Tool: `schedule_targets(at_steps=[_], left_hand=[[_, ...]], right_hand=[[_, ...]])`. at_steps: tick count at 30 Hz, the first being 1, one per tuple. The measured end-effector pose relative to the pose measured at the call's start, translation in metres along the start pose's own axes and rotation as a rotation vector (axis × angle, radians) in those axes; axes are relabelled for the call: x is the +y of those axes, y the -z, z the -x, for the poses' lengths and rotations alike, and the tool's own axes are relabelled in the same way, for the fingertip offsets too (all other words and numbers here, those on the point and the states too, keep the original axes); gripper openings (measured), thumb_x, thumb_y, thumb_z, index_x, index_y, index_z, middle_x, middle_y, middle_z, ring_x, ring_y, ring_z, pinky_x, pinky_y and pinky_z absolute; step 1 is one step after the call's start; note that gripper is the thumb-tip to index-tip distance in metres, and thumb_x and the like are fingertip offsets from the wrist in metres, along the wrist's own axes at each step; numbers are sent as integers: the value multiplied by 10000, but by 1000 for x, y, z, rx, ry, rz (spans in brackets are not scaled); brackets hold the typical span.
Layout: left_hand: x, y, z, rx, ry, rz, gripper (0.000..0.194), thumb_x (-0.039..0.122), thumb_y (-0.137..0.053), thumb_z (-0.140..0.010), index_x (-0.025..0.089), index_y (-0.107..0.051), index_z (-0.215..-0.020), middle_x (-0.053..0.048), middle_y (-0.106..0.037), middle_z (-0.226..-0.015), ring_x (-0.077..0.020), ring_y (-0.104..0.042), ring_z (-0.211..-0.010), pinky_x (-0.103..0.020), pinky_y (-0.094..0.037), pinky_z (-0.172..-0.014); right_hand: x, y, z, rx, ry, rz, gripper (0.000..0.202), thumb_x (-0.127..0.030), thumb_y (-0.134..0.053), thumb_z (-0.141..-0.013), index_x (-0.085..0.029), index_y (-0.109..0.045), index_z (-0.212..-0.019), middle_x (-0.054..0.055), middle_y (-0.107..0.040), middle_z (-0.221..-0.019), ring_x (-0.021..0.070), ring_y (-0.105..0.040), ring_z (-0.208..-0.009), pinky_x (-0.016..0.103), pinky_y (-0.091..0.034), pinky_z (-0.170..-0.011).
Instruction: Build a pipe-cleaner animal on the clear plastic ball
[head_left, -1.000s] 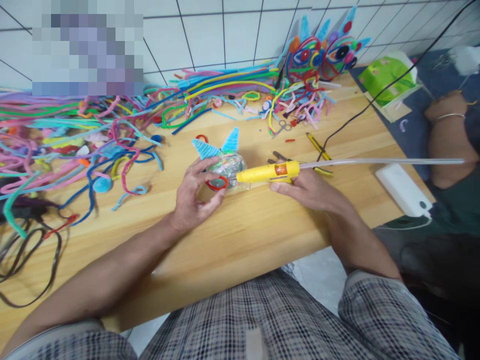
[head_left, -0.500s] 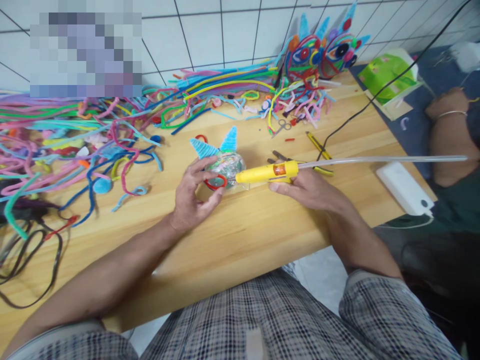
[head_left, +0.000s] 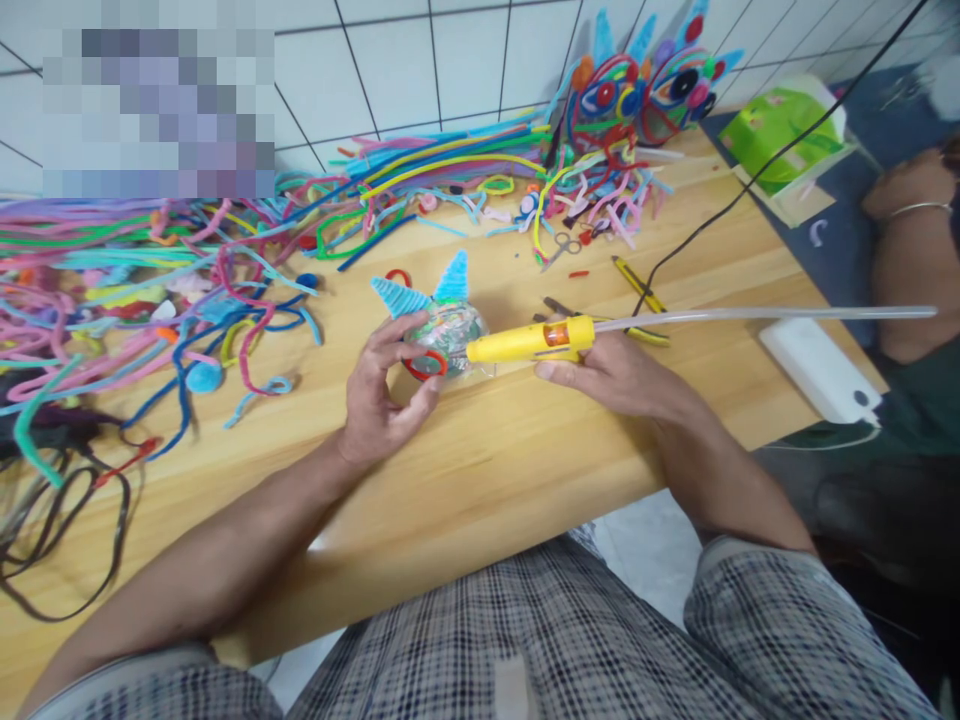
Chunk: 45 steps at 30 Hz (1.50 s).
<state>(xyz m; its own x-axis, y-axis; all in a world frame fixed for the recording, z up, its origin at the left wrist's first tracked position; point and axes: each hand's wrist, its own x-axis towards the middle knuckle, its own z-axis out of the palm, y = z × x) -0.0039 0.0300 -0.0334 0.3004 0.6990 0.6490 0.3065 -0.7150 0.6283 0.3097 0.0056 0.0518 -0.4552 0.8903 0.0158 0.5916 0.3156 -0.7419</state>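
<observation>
My right hand point(head_left: 619, 375) is closed around a yellow glue gun point(head_left: 525, 342), which has a long clear glue stick point(head_left: 750, 314) sticking out of its back. The gun's nozzle points left and meets the front of a round clear piece point(head_left: 457, 325) with two light-blue pointed ears point(head_left: 454, 278) and red rings point(head_left: 426, 366) at its side. My left hand point(head_left: 386, 395) grips this eared piece from the left, fingers on its upper side and thumb near the lower red ring.
Colourful pipe cleaners point(head_left: 247, 280) cover the table's left and back. Two decorated eared pieces point(head_left: 607, 95) lean on the tiled wall. Small scissors point(head_left: 564, 245), a yellow-handled tool point(head_left: 637, 285) and a white power bank point(head_left: 817, 368) lie rightward. Another person's arm point(head_left: 919, 240) is at far right.
The view has shifted slightly. Both hands, the glue gun and the eared piece keep nearly the same arrangement.
</observation>
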Motion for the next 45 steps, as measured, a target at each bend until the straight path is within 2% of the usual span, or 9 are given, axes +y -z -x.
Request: schedule_targets(at_steps=[8,18,25,30,35,39,43,45], left_hand=[[-1,-1,-1,14,-22,-6,305,362,-744,-1024,325,-621,-1300,-86,-674,-1502,-298,-673,-1423,-596,-565,-1213],[6,0,-6,31,-104,-55,362,235,-757,-1001,315,-653,-1338,-70,-703,-1500,-267,-691,-1388,-535,-566,-1211],[8,-1,-7,33,-134,-110,409,232,-758,-1002,335,-627,-1376,-66,-705,-1506,-270,-692,-1387,-544,-559,-1207],[7,1,-6,8,-130,-166,381,267,-737,-1022,330,-597,-1371,-76,-698,-1507,-280,-683,-1400,-560,-568,-1186],[4,1,-5,-19,-139,-219,411,254,-756,-1005,330,-579,-1368,-90,-691,-1518,-288,-685,-1409,-561,-584,-1172],[3,-1,-7,32,-185,-164,492,190,-778,-984,351,-585,-1407,-80,-687,-1535,-279,-701,-1395,-547,-602,-1166],[3,-2,-9,37,-201,-165,460,182,-794,-969,332,-623,-1368,-80,-697,-1516,-291,-720,-1370,-556,-623,-1156],[4,-2,-10,46,-212,-169,431,180,-788,-973,320,-632,-1349,-83,-709,-1496,-292,-726,-1360,-557,-629,-1155]], right_hand=[[2,0,0,3,25,16,581,-723,-560,-1055,-199,-784,-1168,88,-785,-1037,289,-718,-935,423,-592,-882],[5,4,1,35,14,-12,500,-673,-605,-1047,-199,-760,-1078,46,-731,-888,219,-647,-784,341,-509,-711],[9,5,0,32,14,-107,445,-653,-653,-1029,-230,-690,-896,-10,-606,-729,170,-532,-668,308,-421,-627],[15,3,-3,84,-7,-252,441,-671,-736,-967,-241,-710,-875,6,-653,-774,192,-571,-716,322,-475,-645],[20,6,-8,227,-53,-385,531,-762,-785,-883,-238,-711,-828,19,-675,-804,184,-590,-720,331,-510,-660],[31,33,-3,407,-125,-375,526,-760,-816,-844,-246,-742,-926,39,-740,-914,176,-628,-736,335,-550,-701],[70,74,12,719,-203,-174,393,-643,-766,-896,-259,-722,-966,35,-734,-935,172,-647,-759,312,-538,-698],[97,91,21,853,-312,-88,340,-577,-734,-901,-244,-714,-965,41,-719,-913,174,-629,-744,317,-526,-692]])
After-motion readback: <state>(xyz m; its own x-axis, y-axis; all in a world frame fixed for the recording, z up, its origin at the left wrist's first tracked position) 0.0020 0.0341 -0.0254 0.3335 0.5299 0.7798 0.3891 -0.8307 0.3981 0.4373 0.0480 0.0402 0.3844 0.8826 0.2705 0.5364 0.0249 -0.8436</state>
